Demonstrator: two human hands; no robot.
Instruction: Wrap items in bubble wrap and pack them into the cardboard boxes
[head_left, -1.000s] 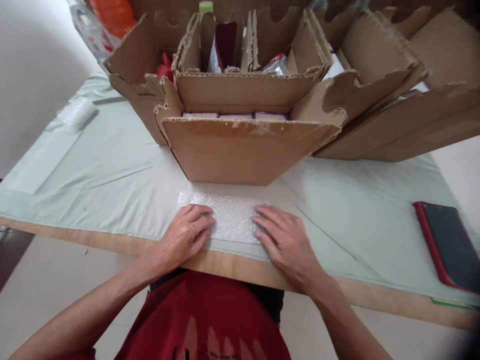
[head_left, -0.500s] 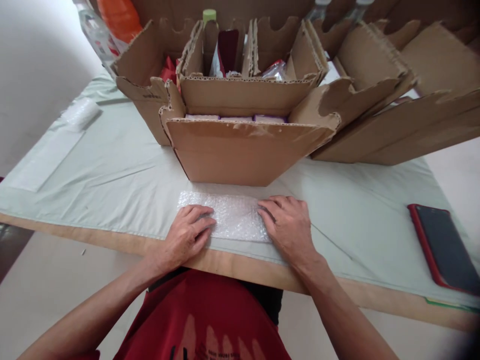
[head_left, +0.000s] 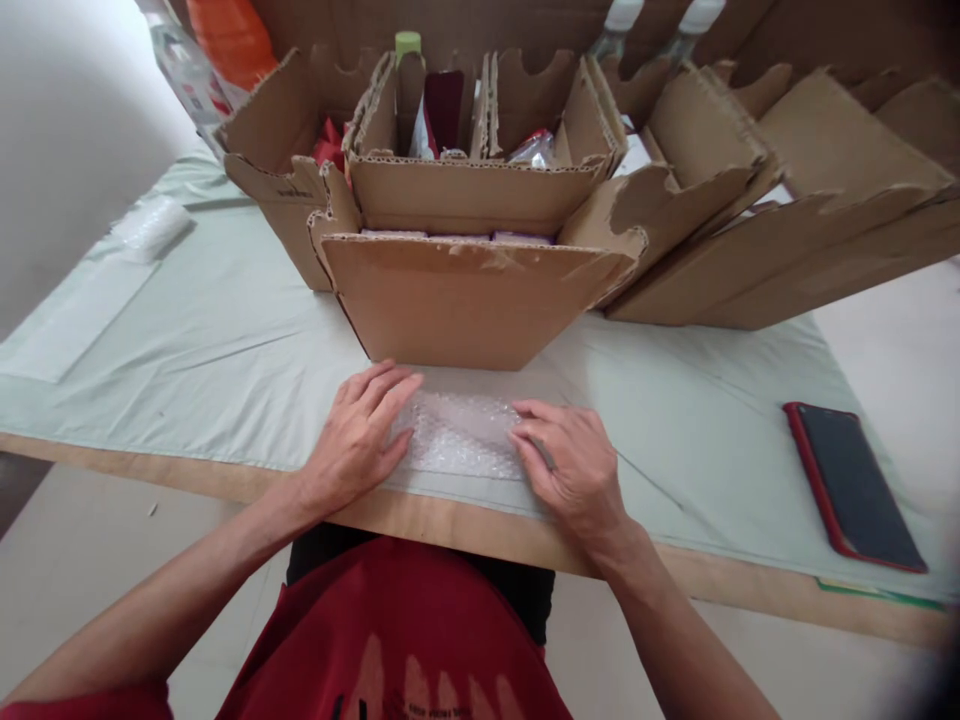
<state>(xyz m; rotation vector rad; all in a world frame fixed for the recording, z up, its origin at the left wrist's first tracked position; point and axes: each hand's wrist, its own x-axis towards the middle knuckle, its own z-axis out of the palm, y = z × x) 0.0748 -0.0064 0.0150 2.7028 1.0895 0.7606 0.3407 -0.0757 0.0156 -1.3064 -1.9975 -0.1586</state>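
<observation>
At the edge of the tabletop (head_left: 187, 340), one clear, dimpled bubble wrap sheet (head_left: 461, 435) lies beneath the left hand (head_left: 352, 445) and right hand (head_left: 574, 465), both grips flat open, clasping nothing.

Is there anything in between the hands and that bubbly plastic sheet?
No, nothing visible. The left hand and the right hand both lie right on the bubble wrap, one at each end. The cardboard box stands just beyond it, not in the way.

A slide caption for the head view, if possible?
Left hand and right hand rest on bubble wrap before a cardboard box.
</observation>
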